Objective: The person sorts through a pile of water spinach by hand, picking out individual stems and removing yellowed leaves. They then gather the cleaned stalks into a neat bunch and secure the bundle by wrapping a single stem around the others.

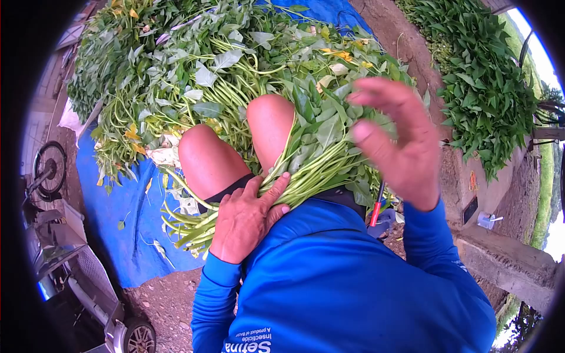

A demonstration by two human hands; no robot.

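A bunch of water spinach (318,170) lies across my lap, its pale green stems towards the left and its leaves towards the right. My left hand (242,220) is closed over the stems, pressing them against my thigh. To the right, my right hand (406,141) is raised above the leafy end, thumb and fingers apart, with nothing visible in it. Its fingertips are slightly blurred. In front of my knees spreads a large heap of water spinach (235,65) with some yellowed leaves.
A blue tarp (112,217) lies under the heap. Another pile of leafy greens (471,76) rests on a ledge at the right. A red-handled tool (375,213) is beside my right hip. Vehicle parts and a wheel (139,337) stand at the left; a concrete block (509,253) lies at the right.
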